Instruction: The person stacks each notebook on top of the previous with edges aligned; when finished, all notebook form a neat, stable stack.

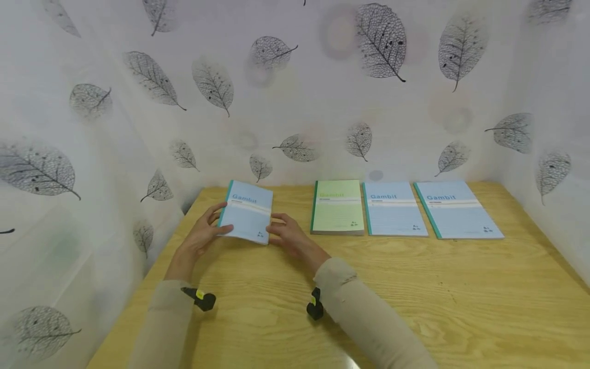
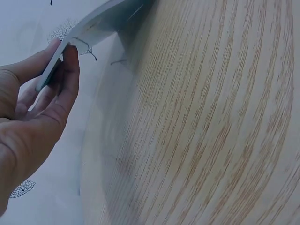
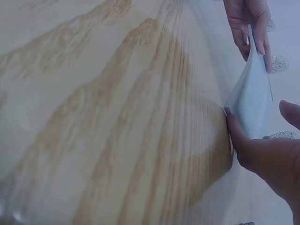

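Note:
A light blue Gambit notebook (image 1: pixel 249 211) with a teal spine is tilted up at the table's far left, its cover slightly bowed. My left hand (image 1: pixel 201 230) pinches its spine edge, thumb on the front cover and fingers behind. In the left wrist view, the left hand (image 2: pixel 44 93) shows the notebook (image 2: pixel 101 21) edge-on between thumb and fingers. At the opposite edge is my right hand (image 1: pixel 292 237), fingertips against the notebook's side. Seen from the right wrist, one finger of the right hand (image 3: pixel 267 154) meets the notebook's (image 3: pixel 253 98) corner while another digit stands apart.
To the right lie a thicker green notebook (image 1: pixel 338 207), a blue notebook (image 1: pixel 395 209) and another blue notebook (image 1: pixel 458 210), side by side along the back of the wooden table (image 1: pixel 258 307). A leaf-patterned curtain (image 1: pixel 313 102) hangs behind and at both sides.

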A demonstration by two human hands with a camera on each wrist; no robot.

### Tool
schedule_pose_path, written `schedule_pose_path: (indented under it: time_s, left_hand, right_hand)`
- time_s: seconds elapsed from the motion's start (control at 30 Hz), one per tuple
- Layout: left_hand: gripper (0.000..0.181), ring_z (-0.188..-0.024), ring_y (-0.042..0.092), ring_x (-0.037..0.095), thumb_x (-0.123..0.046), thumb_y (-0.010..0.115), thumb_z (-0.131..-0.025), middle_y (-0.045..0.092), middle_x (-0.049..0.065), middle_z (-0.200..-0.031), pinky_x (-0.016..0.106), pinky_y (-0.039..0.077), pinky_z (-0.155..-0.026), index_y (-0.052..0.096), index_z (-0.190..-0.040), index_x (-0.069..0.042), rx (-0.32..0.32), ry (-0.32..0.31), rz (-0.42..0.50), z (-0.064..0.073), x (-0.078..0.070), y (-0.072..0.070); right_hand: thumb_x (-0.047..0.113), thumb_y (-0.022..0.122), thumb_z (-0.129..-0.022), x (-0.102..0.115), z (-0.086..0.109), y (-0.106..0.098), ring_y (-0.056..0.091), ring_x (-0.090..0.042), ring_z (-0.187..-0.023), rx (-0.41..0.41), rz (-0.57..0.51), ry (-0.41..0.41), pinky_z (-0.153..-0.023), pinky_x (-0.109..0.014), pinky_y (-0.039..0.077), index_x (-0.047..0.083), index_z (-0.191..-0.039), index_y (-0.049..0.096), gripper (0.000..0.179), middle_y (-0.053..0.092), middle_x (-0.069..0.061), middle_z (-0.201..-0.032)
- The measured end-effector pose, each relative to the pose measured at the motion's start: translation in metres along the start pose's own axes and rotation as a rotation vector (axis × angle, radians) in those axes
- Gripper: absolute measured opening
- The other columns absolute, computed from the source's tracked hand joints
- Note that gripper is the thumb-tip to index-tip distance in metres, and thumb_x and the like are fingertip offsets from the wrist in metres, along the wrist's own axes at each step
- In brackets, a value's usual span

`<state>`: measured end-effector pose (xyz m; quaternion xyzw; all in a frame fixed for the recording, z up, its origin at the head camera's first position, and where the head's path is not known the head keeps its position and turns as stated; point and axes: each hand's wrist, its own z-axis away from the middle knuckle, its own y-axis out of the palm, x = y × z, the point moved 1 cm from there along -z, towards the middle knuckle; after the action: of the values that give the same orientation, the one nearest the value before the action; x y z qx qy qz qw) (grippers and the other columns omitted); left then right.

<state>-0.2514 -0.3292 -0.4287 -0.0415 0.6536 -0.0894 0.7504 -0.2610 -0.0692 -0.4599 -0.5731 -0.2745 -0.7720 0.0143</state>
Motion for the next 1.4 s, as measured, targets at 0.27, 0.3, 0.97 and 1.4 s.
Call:
schedule_pose_path:
  time_s: [0.27, 0.3, 0.97, 1.4]
  left_hand:
    - [0.091, -0.115, 0.061, 0.010, 0.007, 0.070, -0.094, 0.039, 0.011, -0.154, 0.025, 0.055, -0.099, 0.021, -0.166, -0.021, 0.050, 0.046, 0.070, 0.002, -0.003, 0.003]
    - [0.092, -0.116, 0.061, 0.010, 0.007, 0.070, -0.094, 0.039, 0.010, -0.154, 0.025, 0.055, -0.099, 0.021, -0.167, -0.021, 0.058, 0.052, 0.075, 0.002, -0.003, 0.004]
    - [0.090, -0.122, 0.057, 0.016, 0.008, 0.070, -0.094, 0.041, 0.007, -0.151, 0.027, 0.055, -0.101, 0.025, -0.165, -0.024, 0.102, 0.075, 0.093, -0.002, -0.010, 0.019]
    - [0.080, -0.116, 0.064, 0.019, 0.006, 0.064, -0.098, 0.038, 0.016, -0.156, 0.028, 0.058, -0.093, 0.029, -0.164, -0.021, 0.145, 0.071, 0.090, -0.009, -0.016, 0.041]
  right_hand:
    - [-0.002, 0.061, -0.102, -0.001, 0.000, -0.006, 0.060, -0.038, -0.127, -0.057, -0.005, -0.025, -0.102, -0.045, 0.056, 0.003, -0.157, 0.036, 0.060, 0.047, -0.027, -0.152]
    - [-0.001, 0.061, -0.102, -0.001, 0.000, -0.007, 0.062, -0.037, -0.125, -0.062, -0.005, -0.031, -0.101, -0.045, 0.056, 0.003, -0.157, 0.036, 0.060, 0.049, -0.026, -0.151]
    - [-0.021, 0.063, -0.088, 0.005, 0.006, -0.011, 0.067, -0.032, -0.108, -0.203, 0.055, -0.219, -0.079, -0.031, 0.062, 0.018, -0.153, 0.049, 0.077, 0.058, -0.023, -0.139]
    - [-0.011, 0.064, -0.093, 0.023, 0.018, -0.038, 0.067, -0.020, -0.089, -0.221, 0.250, -0.284, -0.072, -0.023, 0.055, 0.013, -0.154, 0.049, 0.067, 0.051, -0.018, -0.153]
